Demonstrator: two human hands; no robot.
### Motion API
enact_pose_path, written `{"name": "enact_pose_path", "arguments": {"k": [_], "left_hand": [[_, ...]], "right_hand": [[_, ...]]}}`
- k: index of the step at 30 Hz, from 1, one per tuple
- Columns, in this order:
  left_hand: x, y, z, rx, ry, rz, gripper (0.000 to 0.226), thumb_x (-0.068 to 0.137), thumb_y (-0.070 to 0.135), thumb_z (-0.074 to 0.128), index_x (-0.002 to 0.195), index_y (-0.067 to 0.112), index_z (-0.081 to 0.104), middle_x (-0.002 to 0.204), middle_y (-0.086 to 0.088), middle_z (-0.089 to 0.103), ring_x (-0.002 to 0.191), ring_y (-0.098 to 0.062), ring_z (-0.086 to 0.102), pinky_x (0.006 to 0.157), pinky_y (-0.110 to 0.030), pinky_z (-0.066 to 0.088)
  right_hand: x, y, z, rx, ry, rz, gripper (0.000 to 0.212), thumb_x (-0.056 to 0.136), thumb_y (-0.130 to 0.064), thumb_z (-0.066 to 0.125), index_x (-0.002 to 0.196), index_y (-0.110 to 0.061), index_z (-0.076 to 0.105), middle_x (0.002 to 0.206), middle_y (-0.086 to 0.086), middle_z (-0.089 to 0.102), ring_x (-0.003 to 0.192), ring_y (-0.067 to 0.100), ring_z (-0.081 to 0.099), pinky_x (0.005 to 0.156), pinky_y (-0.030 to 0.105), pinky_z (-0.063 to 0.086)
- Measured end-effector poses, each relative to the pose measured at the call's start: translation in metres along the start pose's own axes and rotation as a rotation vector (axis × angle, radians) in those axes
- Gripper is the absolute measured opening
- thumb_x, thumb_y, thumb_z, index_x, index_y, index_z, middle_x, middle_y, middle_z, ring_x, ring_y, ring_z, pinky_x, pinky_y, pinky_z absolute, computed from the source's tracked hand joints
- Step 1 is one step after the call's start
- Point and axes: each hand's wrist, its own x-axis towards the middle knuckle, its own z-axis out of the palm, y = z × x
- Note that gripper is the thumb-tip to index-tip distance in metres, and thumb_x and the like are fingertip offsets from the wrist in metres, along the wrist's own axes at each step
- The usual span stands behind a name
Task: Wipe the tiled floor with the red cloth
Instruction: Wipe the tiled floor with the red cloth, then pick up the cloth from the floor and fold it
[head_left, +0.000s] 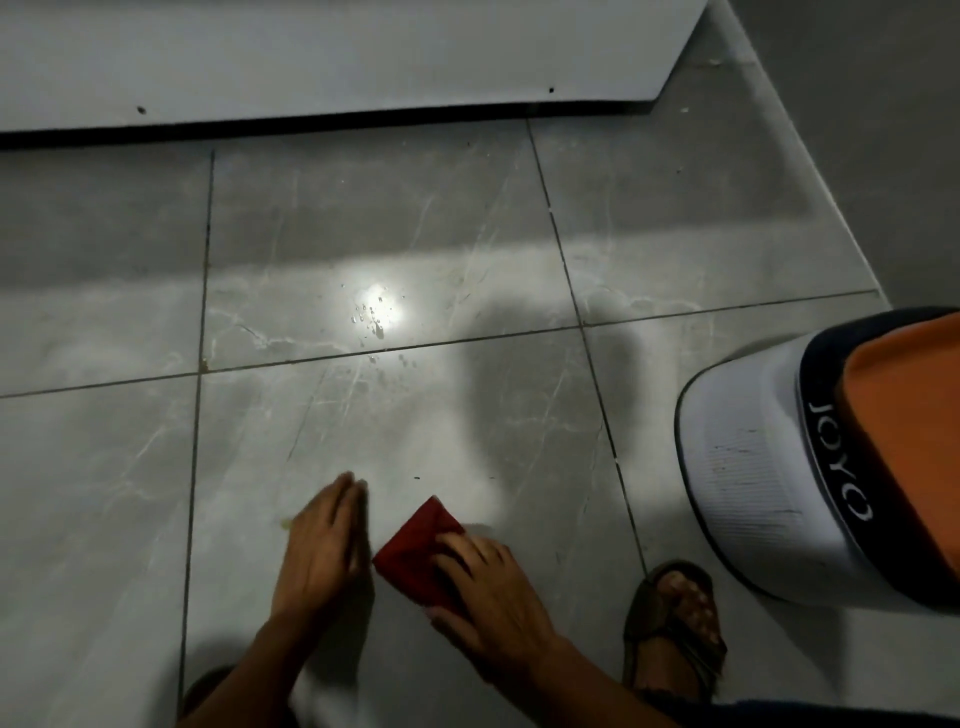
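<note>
A folded red cloth (415, 551) lies flat on the grey tiled floor (363, 426) near the bottom middle. My right hand (488, 603) presses down on the cloth's near right part, fingers spread over it. To the left of the cloth, my left hand (324, 551) rests flat on the tile with fingers together, holding nothing. Farther ahead, several water drops (376, 317) glint in a bright reflection on the floor.
A white and dark bucket (769, 467) marked JOYO, with an orange inside, stands at the right. My sandalled foot (675, 623) is planted just right of my right hand. A white panel (311, 62) with a dark lower edge bounds the far side.
</note>
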Motion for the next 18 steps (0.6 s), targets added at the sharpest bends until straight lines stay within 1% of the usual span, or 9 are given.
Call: {"name": "enact_pose_path", "arguments": {"k": [2,4,5,7,9,11,13,15,18], "left_hand": [[-0.007,0.015,-0.006,0.061,-0.088,0.140,0.050,0.099,0.025,0.063,0.143,0.003,0.065,0.144,-0.022,0.067,0.125,-0.041,0.069,0.105,-0.049,0.057],[-0.016,0.026,-0.004,0.152,-0.180,0.269,0.053,0.082,0.020,0.089,0.130,0.006,0.074,0.125,-0.017,0.076,0.102,-0.035,0.078,0.084,-0.041,0.064],[-0.020,0.029,-0.002,0.191,-0.208,0.308,0.059,0.071,0.021,0.098,0.125,0.009,0.077,0.119,-0.014,0.077,0.094,-0.031,0.079,0.078,-0.038,0.066],[-0.026,0.033,0.001,0.224,-0.227,0.332,0.066,0.060,0.024,0.105,0.120,0.012,0.080,0.118,-0.013,0.078,0.091,-0.028,0.080,0.073,-0.037,0.067],[-0.029,0.031,0.005,0.245,-0.224,0.326,0.071,0.057,0.023,0.106,0.122,0.011,0.081,0.121,-0.017,0.078,0.094,-0.031,0.081,0.074,-0.040,0.069],[-0.030,0.032,0.003,0.248,-0.231,0.307,0.060,0.067,0.018,0.101,0.124,0.012,0.080,0.121,-0.014,0.078,0.098,-0.031,0.080,0.078,-0.040,0.068],[-0.029,0.035,-0.007,0.242,-0.196,0.313,0.045,0.075,0.012,0.096,0.117,0.014,0.080,0.113,-0.007,0.079,0.093,-0.028,0.079,0.076,-0.037,0.067],[-0.027,0.044,-0.018,0.273,-0.127,0.393,0.041,0.075,0.009,0.092,0.114,0.016,0.080,0.110,-0.006,0.079,0.086,-0.025,0.079,0.070,-0.034,0.066],[-0.016,0.069,-0.048,0.274,-0.058,0.485,0.040,0.085,0.010,0.069,0.124,0.015,0.077,0.120,-0.007,0.076,0.099,-0.028,0.078,0.079,-0.035,0.065]], "right_hand": [[-0.015,-0.003,-0.005,0.014,-0.101,0.091,0.066,0.100,-0.068,0.053,0.149,-0.023,0.058,0.161,0.001,0.052,0.145,0.024,0.051,0.124,0.046,0.042],[-0.029,-0.008,-0.004,0.007,-0.221,0.163,0.068,0.095,-0.067,0.057,0.145,-0.021,0.057,0.153,0.003,0.054,0.138,0.028,0.052,0.118,0.048,0.045],[-0.035,-0.010,-0.001,0.006,-0.261,0.196,0.067,0.093,-0.062,0.062,0.145,-0.020,0.057,0.150,0.005,0.055,0.136,0.029,0.054,0.115,0.049,0.048],[-0.044,-0.015,0.007,0.021,-0.269,0.259,0.065,0.094,-0.046,0.071,0.150,-0.016,0.056,0.152,0.008,0.054,0.138,0.033,0.055,0.113,0.047,0.052],[-0.046,-0.017,0.012,0.056,-0.271,0.297,0.061,0.100,-0.032,0.066,0.157,-0.014,0.050,0.160,0.008,0.047,0.146,0.031,0.047,0.117,0.042,0.049],[-0.042,-0.013,0.009,0.109,-0.257,0.309,0.053,0.104,-0.025,0.062,0.155,-0.013,0.052,0.158,0.007,0.048,0.144,0.028,0.048,0.117,0.040,0.049],[-0.036,-0.008,-0.004,0.176,-0.235,0.307,0.042,0.104,-0.025,0.063,0.144,-0.013,0.061,0.147,0.007,0.058,0.134,0.028,0.059,0.114,0.040,0.053],[-0.034,-0.002,-0.028,0.260,-0.183,0.336,0.035,0.101,-0.029,0.065,0.132,-0.015,0.067,0.133,0.006,0.068,0.119,0.027,0.069,0.107,0.035,0.058],[-0.036,0.008,-0.074,0.318,-0.005,0.460,0.028,0.087,-0.039,0.064,0.110,-0.024,0.069,0.111,0.001,0.073,0.101,0.027,0.073,0.087,0.031,0.056]]}}
